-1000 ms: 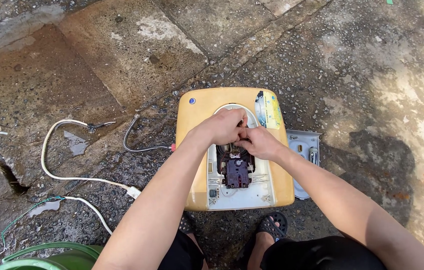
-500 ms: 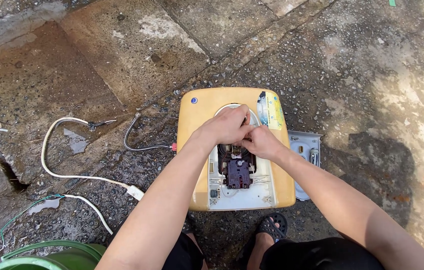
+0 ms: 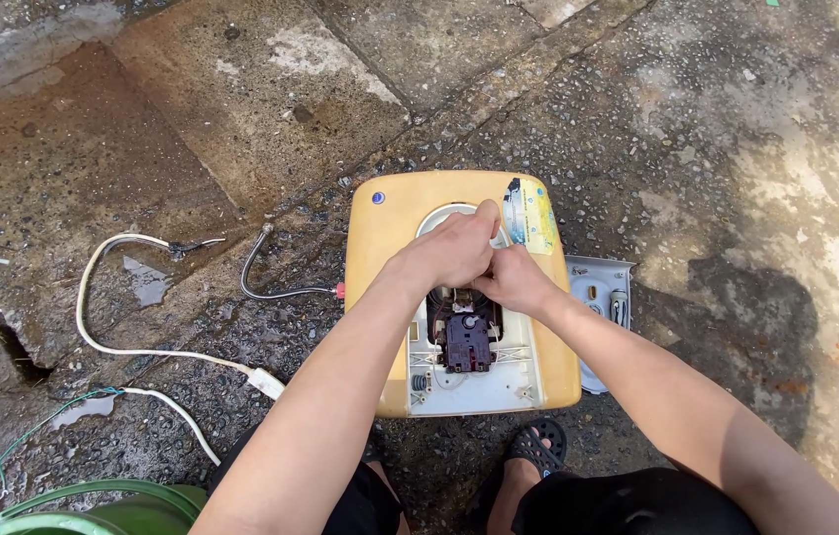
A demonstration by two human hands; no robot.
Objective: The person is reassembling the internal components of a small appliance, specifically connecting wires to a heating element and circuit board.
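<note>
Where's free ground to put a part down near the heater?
Bare concrete above the yellow heater and off to its right past the grey cover. Crowded: left side, with white cable and braided hose; inside the heater, both hands, left hand and right hand, meet.

A yellowed square appliance [image 3: 380,297] is laid flat on wet concrete, its cover removed and dark inner part [image 3: 467,342] exposed.

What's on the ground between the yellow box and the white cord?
In the head view, a thin grey flexible hose lies on wet concrete between the yellow box and the white cord.
</note>
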